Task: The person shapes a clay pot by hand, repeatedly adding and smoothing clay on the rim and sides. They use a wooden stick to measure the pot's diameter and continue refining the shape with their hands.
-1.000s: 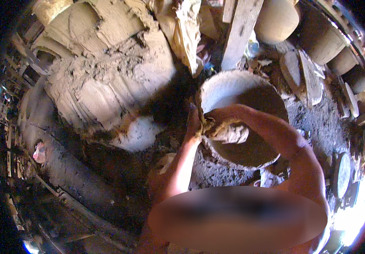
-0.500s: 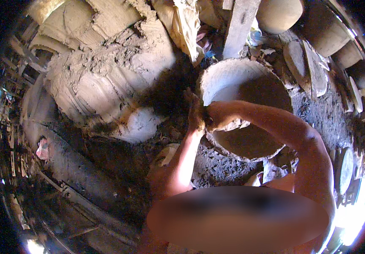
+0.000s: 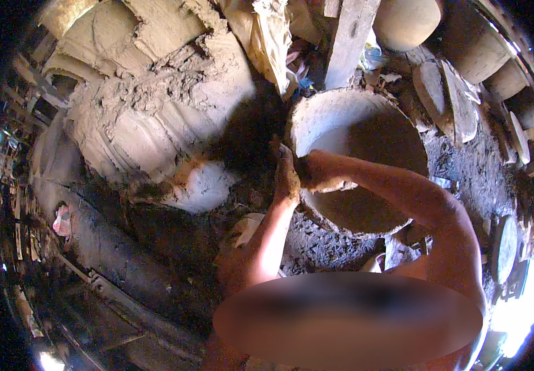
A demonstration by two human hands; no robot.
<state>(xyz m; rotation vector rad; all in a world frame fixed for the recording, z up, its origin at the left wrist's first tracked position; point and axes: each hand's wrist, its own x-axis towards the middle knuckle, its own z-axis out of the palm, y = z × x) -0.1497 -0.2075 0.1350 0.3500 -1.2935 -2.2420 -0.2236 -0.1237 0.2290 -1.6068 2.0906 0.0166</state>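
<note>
A large round clay pot [image 3: 372, 210] with a rough, ragged rim stands before me, its inside part lit, part in shadow. My left hand [image 3: 287, 176] is against the outside of its left wall, fingers stretched upward along it. Just inside the same stretch of rim, my right hand [image 3: 324, 172] is bent with its fingers curled, mostly covering a pale lump of clay. My right forearm crosses over the pot's opening. The right fingertips are in shadow.
A big mound of wet, scraped clay [image 3: 155, 117] fills the upper left. A wooden post [image 3: 348, 46] and crumpled cream material [image 3: 264, 37] stand behind the pot. Rounded pots [image 3: 406, 21], boards [image 3: 462, 108] and a flat disc [image 3: 503, 247] lie along the right.
The pot and surroundings sit higher in the picture than a second ago. My right hand has curled further over the pale clay lump, which shows less now; both hands remain at the left rim.
</note>
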